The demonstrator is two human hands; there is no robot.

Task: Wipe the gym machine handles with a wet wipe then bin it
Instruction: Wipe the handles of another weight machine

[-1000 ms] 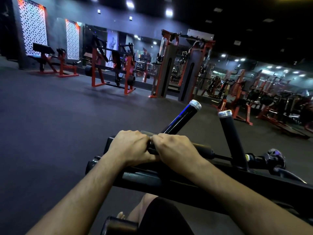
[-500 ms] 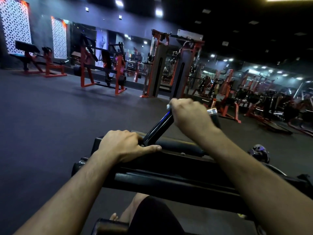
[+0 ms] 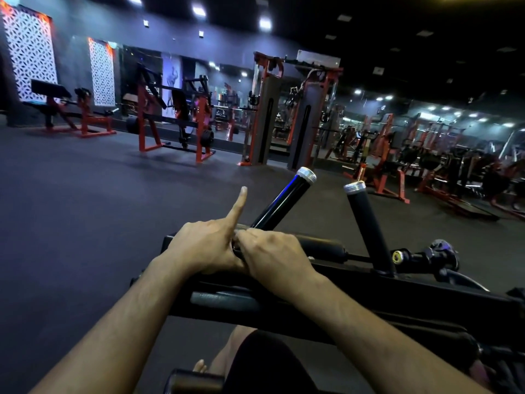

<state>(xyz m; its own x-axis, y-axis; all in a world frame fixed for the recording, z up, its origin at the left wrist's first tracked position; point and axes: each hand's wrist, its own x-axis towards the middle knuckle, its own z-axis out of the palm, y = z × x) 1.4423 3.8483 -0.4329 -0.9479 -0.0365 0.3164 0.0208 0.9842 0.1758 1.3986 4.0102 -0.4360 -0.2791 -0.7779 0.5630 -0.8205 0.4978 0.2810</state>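
Both hands meet on the machine's black bar [image 3: 318, 245]: the left hand [image 3: 204, 248] grasps it, index finger pointing to twelve o'clock; the right hand [image 3: 272, 257] curls round it.

1. We see two black handles: the left handle [image 3: 284, 201] carries a blue sheen along its length, the right handle [image 3: 368, 228] is matt black, and both end in silver caps.
2. The machine frame [image 3: 355, 302] in front of us is black.
3. The far machines [image 3: 176, 123] have red-orange frames with black pads.
4. The wall panels [image 3: 29, 52] show a white lattice pattern, edged in an orange glow.
5. The floor [image 3: 85, 194] looks dark grey, perhaps tinted blue by the lighting.
6. The shorts [image 3: 264, 362] are black.
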